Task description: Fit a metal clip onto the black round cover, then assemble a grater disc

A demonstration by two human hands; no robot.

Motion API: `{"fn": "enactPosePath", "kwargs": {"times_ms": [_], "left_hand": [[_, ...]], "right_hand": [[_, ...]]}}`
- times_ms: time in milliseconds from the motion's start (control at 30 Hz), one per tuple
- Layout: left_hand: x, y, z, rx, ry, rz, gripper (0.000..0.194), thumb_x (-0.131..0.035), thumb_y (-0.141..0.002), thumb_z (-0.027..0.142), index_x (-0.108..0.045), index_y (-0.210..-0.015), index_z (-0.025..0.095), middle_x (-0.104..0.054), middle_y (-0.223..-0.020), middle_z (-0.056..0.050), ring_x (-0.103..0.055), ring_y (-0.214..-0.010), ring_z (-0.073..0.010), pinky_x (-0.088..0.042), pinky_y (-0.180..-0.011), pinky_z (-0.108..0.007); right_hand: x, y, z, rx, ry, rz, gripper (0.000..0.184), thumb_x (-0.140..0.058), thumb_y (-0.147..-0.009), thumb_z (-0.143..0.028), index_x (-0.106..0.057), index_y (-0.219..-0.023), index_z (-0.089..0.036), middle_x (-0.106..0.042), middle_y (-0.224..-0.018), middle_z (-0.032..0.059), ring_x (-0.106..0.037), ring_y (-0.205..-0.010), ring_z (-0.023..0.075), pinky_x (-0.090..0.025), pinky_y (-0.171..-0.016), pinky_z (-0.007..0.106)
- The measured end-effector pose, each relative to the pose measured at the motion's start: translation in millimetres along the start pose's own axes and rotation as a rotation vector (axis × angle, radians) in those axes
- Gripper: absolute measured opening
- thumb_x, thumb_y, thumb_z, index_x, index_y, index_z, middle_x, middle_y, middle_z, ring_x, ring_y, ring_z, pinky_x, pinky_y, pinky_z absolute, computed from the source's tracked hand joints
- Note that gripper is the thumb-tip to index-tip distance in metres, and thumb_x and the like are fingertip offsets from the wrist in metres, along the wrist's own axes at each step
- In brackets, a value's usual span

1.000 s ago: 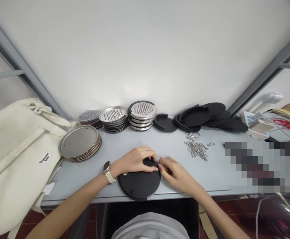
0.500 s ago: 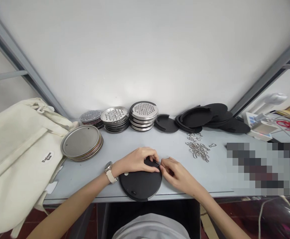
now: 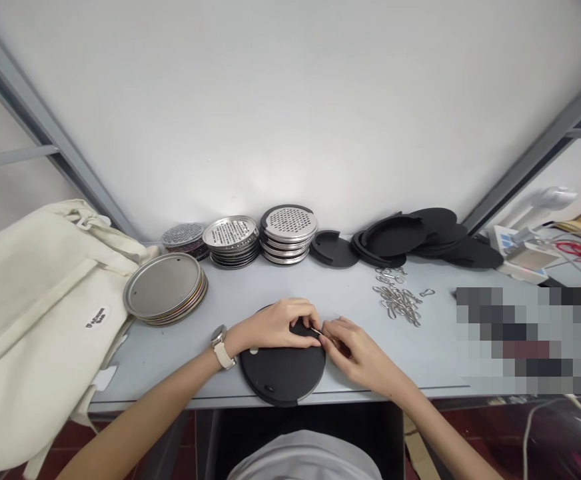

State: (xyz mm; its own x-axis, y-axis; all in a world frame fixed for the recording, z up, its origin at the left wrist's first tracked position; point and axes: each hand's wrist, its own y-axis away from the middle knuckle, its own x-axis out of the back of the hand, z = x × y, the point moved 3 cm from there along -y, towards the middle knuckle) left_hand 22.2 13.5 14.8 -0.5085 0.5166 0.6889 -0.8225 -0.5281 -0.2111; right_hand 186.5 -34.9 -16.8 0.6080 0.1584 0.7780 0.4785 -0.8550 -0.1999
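Note:
A black round disc (image 3: 285, 375) with a small hole near its lower edge lies at the table's front edge. My left hand (image 3: 283, 325) rests over its upper part, thumb and fingers curled around its far-right rim. A thin silver metal clip (image 3: 315, 331) sits at that rim, between the two hands. My right hand (image 3: 349, 348) pinches the clip between thumb and fingertips; its other fingers are curled. Similar carabiner clips (image 3: 398, 303) lie in a loose pile beyond my right hand. How the clip meets the disc is partly hidden by fingers.
Along the wall stand stacked metal grater discs (image 3: 230, 231), grater discs in a black holder (image 3: 290, 223), and black round holders (image 3: 395, 235). Flat metal discs (image 3: 163, 287) are stacked at left beside a cream bag (image 3: 25, 320). A blurred-out patch (image 3: 525, 340) covers the right side.
Both hands stay at the disc's rim with only small finger motion; the clip between them has tilted slightly. The view has shifted a little.

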Motion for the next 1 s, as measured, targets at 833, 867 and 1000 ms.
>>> {"fn": "enactPosePath", "kwargs": {"times_ms": [833, 867, 1000], "left_hand": [[1.3, 2.4, -2.0, 0.091, -0.067, 0.128, 0.017, -0.050, -0.092, 0.028, -0.063, -0.093, 0.017, -0.057, -0.093, -0.004, -0.057, -0.081, -0.0126, -0.045, -0.076, -0.026], [1.3, 2.5, -1.6, 0.092, -0.069, 0.125, 0.019, -0.050, -0.092, 0.030, -0.063, -0.093, 0.017, -0.057, -0.093, -0.004, -0.056, -0.081, -0.0125, -0.045, -0.076, -0.026], [0.8, 2.9, -0.4, 0.085, -0.092, 0.122, 0.023, -0.048, -0.094, 0.033, -0.062, -0.092, 0.016, -0.057, -0.091, -0.004, -0.056, -0.079, -0.0122, -0.045, -0.076, -0.026]], "right_hand": [[-0.5, -1.5, 2.1, -0.024, -0.002, -0.028, 0.031, -0.028, -0.100, -0.026, -0.038, -0.071, -0.022, -0.046, -0.065, -0.0016, -0.045, -0.067, 0.0167, -0.037, -0.067, 0.030], [-0.7, -1.3, 2.3, -0.020, -0.002, -0.028, 0.031, -0.028, -0.100, -0.026, -0.040, -0.072, -0.022, -0.048, -0.066, -0.0013, -0.046, -0.067, 0.0167, -0.038, -0.068, 0.030], [-1.2, -1.2, 2.9, -0.019, 0.011, -0.016, 0.029, -0.031, -0.100, -0.026, -0.047, -0.076, -0.021, -0.053, -0.068, 0.0002, -0.048, -0.068, 0.0173, -0.039, -0.067, 0.030]]}}
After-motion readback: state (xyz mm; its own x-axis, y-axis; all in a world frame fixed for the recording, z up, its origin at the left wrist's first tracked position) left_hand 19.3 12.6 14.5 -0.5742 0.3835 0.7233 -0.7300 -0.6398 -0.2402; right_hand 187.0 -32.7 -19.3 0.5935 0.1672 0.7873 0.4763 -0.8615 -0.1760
